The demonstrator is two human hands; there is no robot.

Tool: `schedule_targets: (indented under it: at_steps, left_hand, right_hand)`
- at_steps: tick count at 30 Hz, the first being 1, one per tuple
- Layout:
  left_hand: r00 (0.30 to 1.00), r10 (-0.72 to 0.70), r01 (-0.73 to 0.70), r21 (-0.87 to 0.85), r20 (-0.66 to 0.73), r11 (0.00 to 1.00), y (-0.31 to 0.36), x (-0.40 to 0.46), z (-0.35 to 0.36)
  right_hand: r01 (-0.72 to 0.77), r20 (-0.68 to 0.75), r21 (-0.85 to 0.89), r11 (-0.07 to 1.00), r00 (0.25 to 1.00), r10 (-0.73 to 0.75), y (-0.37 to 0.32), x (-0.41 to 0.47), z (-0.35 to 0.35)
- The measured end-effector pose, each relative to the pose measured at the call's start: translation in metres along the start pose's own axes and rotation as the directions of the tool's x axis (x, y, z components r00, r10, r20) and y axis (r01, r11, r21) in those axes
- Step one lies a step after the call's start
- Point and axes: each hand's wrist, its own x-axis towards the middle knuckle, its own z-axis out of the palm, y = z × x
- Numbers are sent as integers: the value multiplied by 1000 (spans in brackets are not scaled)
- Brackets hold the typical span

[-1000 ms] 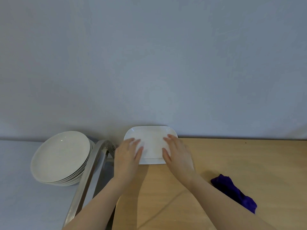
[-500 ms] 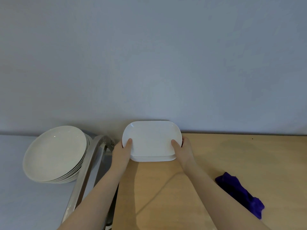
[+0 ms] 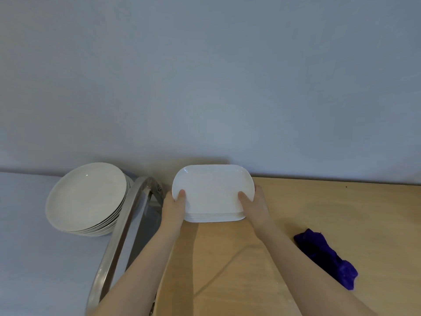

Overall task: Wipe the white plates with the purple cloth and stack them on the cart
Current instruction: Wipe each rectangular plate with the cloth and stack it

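A wooden table [image 3: 319, 224] fills the lower right. At its far left corner, between the left hand [image 3: 174, 207] and right hand [image 3: 256, 205], sits a stack of white oblong plates [image 3: 213, 192]; whether the hands lift it clear of the wood cannot be told. A crumpled purple cloth [image 3: 325, 256] lies on the table to the right of the right forearm. Left of the left hand, past a metal rail [image 3: 118, 233], a pale surface [image 3: 27, 258] carries a stack of round white plates [image 3: 86, 197].
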Motion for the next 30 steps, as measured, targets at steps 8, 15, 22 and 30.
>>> schedule_targets:
  at_steps: [8,15,22,30]
  left_hand:
    - [992,124,-123,39,-22,992,-3,-73,-40]
    - [963,193,-185,58,-186,981,1,-138,-91]
    - [937,221,-207,81,-271,975,-12,-164,-164]
    - [934,157,-166,-2,-320,986,-33,-139,-280]
  right_hand:
    - [111,46,-46,993,993,-109,-5,-55,-7]
    - [182,133,-8,983,975,-179,-33,-117,9]
    - [244,207,-12,970,950,-236,-50,-160,60]
    - [299,242,-61,952,930,-277,-61,-195,176]
